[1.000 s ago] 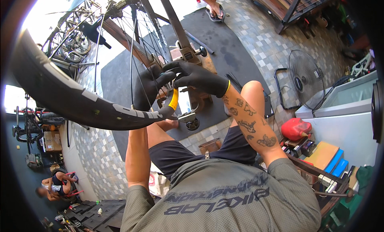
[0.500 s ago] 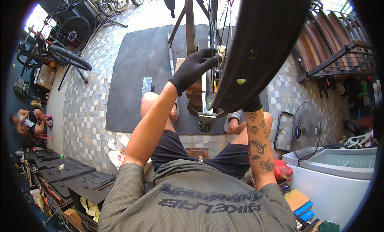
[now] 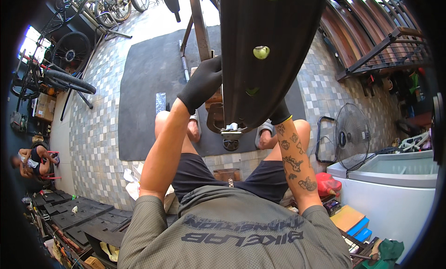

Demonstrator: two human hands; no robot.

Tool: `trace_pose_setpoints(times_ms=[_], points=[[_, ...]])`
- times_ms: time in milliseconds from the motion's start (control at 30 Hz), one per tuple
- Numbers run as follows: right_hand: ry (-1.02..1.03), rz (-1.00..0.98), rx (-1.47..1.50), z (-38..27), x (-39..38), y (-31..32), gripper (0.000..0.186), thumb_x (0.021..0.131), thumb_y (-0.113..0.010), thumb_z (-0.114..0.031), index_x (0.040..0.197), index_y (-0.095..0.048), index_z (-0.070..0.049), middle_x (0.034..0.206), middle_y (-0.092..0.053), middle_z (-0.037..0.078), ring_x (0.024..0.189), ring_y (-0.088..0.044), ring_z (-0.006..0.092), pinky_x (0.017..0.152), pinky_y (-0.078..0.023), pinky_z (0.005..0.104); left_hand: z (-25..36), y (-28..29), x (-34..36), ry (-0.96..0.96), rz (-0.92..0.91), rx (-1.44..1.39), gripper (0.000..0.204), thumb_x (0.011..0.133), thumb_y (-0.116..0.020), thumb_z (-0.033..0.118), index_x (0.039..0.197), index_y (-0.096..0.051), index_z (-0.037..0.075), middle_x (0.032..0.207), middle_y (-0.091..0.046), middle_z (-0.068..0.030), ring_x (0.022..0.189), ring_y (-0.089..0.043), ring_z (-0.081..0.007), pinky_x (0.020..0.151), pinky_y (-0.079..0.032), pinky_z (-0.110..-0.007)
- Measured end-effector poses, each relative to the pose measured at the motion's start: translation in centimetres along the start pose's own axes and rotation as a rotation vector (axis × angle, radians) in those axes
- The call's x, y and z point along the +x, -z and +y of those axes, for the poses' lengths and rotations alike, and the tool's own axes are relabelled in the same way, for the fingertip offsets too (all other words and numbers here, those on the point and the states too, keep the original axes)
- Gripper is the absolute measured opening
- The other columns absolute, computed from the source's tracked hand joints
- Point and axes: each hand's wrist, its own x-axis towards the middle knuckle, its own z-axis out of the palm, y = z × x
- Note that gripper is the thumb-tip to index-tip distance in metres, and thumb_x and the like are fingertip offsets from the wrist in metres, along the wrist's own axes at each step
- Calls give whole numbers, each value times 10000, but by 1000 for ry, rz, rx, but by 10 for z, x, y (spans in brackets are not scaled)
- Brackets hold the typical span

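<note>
Room over mat — wheel blocks centre, beyond unclear

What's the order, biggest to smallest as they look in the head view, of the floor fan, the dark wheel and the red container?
1. Dark wheel, cut off at the top edge; nearness to the camera enlarges it
2. Floor fan
3. Red container, partly hidden

Both gloved hands forward, apart
</note>
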Motion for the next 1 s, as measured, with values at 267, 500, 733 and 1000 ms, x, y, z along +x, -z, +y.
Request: trace_pose_setpoints(times_ms=[267,500,733,1000], points=[[45,-149,-96,11,3,18,347,1090,-515,-162,1402,-582,-27,1262,-690,103,1175,-678,197,993,-552,319,-1,-3,0,178,276,362,402,1008,-684,278,1244,-665,-47,984,-723,-122,938,-708,-200,833,-573,-352],[30,-112,-142,16,2,21,381,1108,-536,-242,1393,-581,6,1311,-694,153,1124,-710,229,970,-566,336,-9,-9,-10,234,240,-338,488,1073,-601,400,1297,-639,-32,1038,-712,-109,975,-693,-154,830,-574,-318],[-62,-38,-283,9,-7,11,304,1094,-524,-174,1313,-618,15,1219,-729,153,1079,-738,239,927,-587,336,-36,-1,10,97,24,-28,507,1059,-617,367,1343,-609,-53,1208,-715,-169,1125,-673,-210,972,-527,-330],[-115,-1,-58,13,13,11,250,1052,-619,-127,1243,-688,20,1136,-757,104,1022,-738,186,929,-577,308,-27,0,15,50,27,27,461,1013,-666,283,1323,-623,-56,1155,-733,-178,1058,-686,-219,963,-518,-342]])
